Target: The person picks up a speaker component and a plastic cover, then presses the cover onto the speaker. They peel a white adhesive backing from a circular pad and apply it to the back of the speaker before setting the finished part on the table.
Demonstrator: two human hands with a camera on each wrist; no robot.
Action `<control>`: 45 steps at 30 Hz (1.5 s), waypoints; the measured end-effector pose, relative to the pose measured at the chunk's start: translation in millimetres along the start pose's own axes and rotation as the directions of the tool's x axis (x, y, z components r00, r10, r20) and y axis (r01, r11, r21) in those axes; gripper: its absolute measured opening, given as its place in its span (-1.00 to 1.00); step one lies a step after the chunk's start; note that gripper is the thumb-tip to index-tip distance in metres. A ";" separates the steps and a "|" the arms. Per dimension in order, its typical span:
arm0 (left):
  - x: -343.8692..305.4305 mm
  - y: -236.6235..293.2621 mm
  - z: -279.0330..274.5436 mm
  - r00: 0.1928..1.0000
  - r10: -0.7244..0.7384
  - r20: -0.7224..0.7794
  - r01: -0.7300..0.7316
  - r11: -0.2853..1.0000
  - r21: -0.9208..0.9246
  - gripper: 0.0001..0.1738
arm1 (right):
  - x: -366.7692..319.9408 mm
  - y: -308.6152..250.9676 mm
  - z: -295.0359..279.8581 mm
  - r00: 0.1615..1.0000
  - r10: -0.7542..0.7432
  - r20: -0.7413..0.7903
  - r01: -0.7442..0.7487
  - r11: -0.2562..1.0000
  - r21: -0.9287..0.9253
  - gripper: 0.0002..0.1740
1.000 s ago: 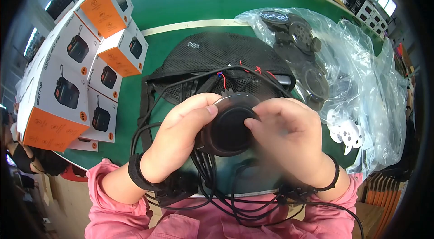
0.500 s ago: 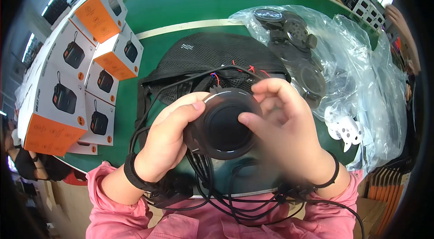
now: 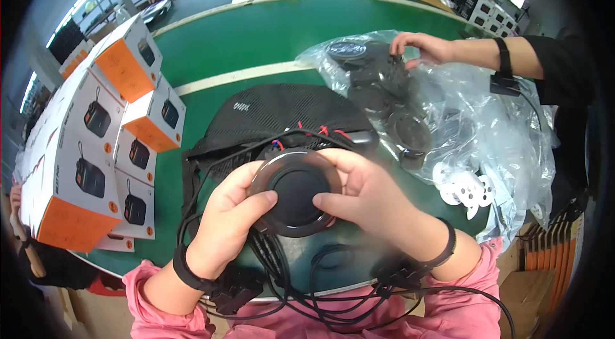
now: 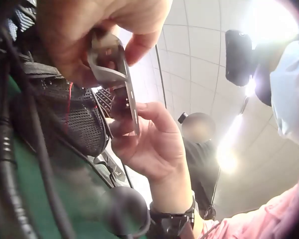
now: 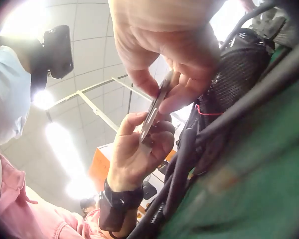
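A round black disc (image 3: 298, 195) with a glossy rim is held between both hands in the head view, its flat face turned up. My left hand (image 3: 234, 207) pinches its left side, thumb on the face and fingers behind. On the opposite side my right hand (image 3: 371, 201) grips it the same way. Edge-on in the left wrist view, the disc (image 4: 132, 107) looks thin, with a curved piece behind it. Just beyond the disc lies a black mesh bag (image 3: 275, 111) with red threads. Black cables (image 3: 275, 256) hang below the hands.
White and orange speaker boxes (image 3: 80, 166) are stacked at left. On the right, clear plastic (image 3: 506, 147) lies under several round black parts (image 3: 410, 134), beside white spotted pieces (image 3: 464, 188). Another person's hand (image 3: 426, 49) reaches onto the black parts across the green table (image 3: 256, 38).
My right hand has gone from loose fingers at the disc to a grip on its right rim. Another person's arm has come in from the right. The head view has shifted.
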State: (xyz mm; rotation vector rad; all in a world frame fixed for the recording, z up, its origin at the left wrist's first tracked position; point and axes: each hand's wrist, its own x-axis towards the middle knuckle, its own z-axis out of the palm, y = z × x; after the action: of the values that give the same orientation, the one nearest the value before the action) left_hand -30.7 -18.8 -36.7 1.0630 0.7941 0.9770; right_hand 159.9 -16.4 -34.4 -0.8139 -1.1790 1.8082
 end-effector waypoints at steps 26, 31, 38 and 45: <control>3.8 -12.2 1.8 1.000 -0.029 0.003 0.029 1.000 0.013 -0.72 | 151.1 -67.1 -104.1 0.879 0.014 -0.476 -0.065 0.994 -0.091 -0.87; -0.4 -9.2 0.2 0.999 -0.033 0.041 0.033 0.999 0.003 -0.73 | 225.1 -43.4 -117.8 0.869 0.024 -0.494 0.009 0.998 0.063 -0.78; -4.4 -8.5 1.4 0.994 -0.044 0.098 0.042 0.999 0.027 -0.71 | 207.7 -39.4 -104.3 0.931 -0.032 -0.365 -0.042 0.980 -0.192 -0.47; -4.9 -7.2 6.1 0.997 -0.057 0.053 0.053 0.996 0.073 -0.74 | 62.1 -102.2 -52.4 0.894 -0.419 -0.161 0.074 0.491 -0.868 -0.59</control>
State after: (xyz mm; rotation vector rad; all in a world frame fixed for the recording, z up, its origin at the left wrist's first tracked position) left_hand -25.2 -26.6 -41.4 1.1191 0.8142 0.8746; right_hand 203.7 83.7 36.9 -1.3519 -1.8314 0.6736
